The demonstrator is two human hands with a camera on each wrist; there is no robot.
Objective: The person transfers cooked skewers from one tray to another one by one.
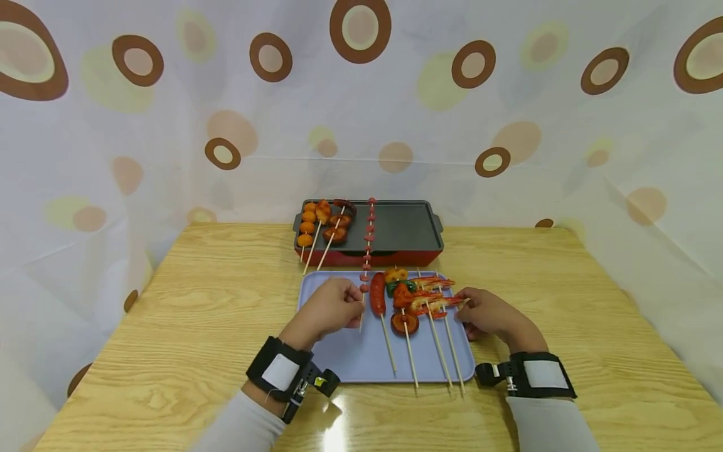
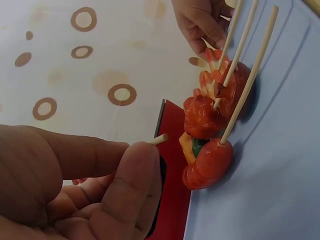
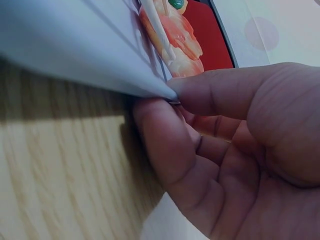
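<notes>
Between thumb and fingers, my left hand (image 1: 332, 306) pinches the bare lower end of a wooden skewer threaded with small red pieces (image 1: 369, 238). The skewer points away from me, its far part overlapping the grill pan in the head view. Its stick end (image 2: 160, 139) pokes out above the thumb in the left wrist view. My right hand (image 1: 490, 314) grips the right rim of the lavender tray (image 1: 344, 361), thumb above and fingers below the edge (image 3: 115, 82). On the tray lie a sausage skewer (image 1: 378, 294), a mixed skewer with a mushroom slice (image 1: 405, 323) and shrimp skewers (image 1: 435, 306).
Behind the tray stands a red-sided black grill pan (image 1: 403, 223). At its left lie a skewer of orange balls (image 1: 305, 227) and skewers with browned pieces (image 1: 336, 235), sticks jutting over the front. Wood tabletop (image 1: 214, 301) surrounds them; a patterned curtain (image 1: 361, 125) hangs behind.
</notes>
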